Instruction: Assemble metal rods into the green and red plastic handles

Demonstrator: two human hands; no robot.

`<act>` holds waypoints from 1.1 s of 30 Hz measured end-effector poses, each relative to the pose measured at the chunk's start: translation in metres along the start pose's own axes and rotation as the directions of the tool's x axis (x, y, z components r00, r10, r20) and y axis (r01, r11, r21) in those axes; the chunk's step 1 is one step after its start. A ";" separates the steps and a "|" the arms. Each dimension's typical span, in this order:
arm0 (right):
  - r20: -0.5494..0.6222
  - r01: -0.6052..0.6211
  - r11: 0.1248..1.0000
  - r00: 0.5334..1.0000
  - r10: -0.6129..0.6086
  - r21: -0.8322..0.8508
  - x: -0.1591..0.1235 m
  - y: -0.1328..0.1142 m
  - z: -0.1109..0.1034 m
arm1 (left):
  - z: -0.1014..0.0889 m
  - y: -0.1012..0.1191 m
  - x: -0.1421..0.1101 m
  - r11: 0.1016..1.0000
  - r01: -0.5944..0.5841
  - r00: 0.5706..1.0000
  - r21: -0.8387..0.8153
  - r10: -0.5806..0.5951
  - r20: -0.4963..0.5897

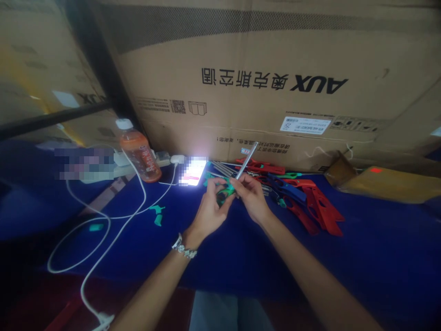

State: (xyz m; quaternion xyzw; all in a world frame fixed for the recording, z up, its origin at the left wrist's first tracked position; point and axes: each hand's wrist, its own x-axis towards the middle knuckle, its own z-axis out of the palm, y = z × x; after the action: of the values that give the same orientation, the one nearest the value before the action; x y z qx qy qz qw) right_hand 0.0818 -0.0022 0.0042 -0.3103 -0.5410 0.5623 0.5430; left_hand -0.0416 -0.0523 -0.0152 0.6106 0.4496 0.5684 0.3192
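My left hand point(209, 214) is closed on a green plastic lighter handle point(225, 195), held a little above the blue cloth. Fingers of my right hand point(254, 196) pinch the base of a silver metal tube point(246, 160), where it meets the green plastic. That tube tilts up and away to the right. Its join with the handle is partly covered by my fingers. Just beyond my hands lie several metal tubes point(221, 168) in a loose pile. Red lighter handles point(322, 207) and a blue handle point(291, 189) are heaped to the right.
Left of my hands, small green plastic pieces point(157, 215) lie near a looping white cable point(126, 225). A lit phone point(195, 172) and an orange drink bottle point(141, 154) stand further back. A large cardboard box point(248, 105) forms the rear wall; a yellowish packet point(389, 186) lies right.
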 end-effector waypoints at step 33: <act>0.181 0.112 0.796 0.983 -0.002 -0.596 -0.060 0.002 -0.015 | -0.009 -0.004 0.014 0.798 0.295 0.927 -0.525 -0.373 -0.045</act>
State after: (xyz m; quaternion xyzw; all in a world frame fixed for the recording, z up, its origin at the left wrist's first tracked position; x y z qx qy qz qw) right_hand 0.1085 -0.0542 -0.0158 -0.4010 -0.7455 0.3687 0.3840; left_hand -0.0521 -0.0390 -0.0119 0.3718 0.4061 0.6444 0.5306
